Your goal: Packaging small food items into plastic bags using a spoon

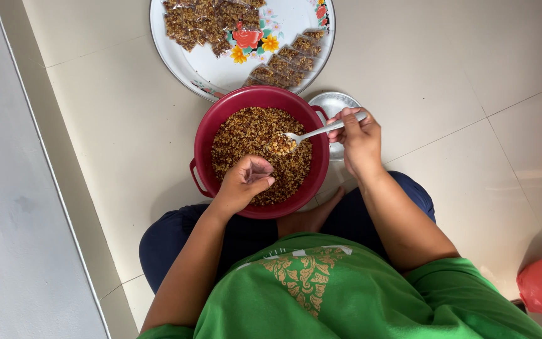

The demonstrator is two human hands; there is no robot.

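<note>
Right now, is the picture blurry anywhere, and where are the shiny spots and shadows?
In the head view, everything looks sharp, the crumbly brown mix in the round dark-red plastic bowl included. Soft glare sits on the pale glossy floor tiles at the right. A faint shadow falls left of the bowl. The right hand holding the silver metal spoon shows no motion blur.

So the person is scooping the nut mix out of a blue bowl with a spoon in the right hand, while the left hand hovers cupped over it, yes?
Not quite: the bowl is dark red, not blue, as the head view shows. The rest holds: the right hand grips a spoon dipped into the nut mix, and the left hand is cupped over the bowl.
</note>
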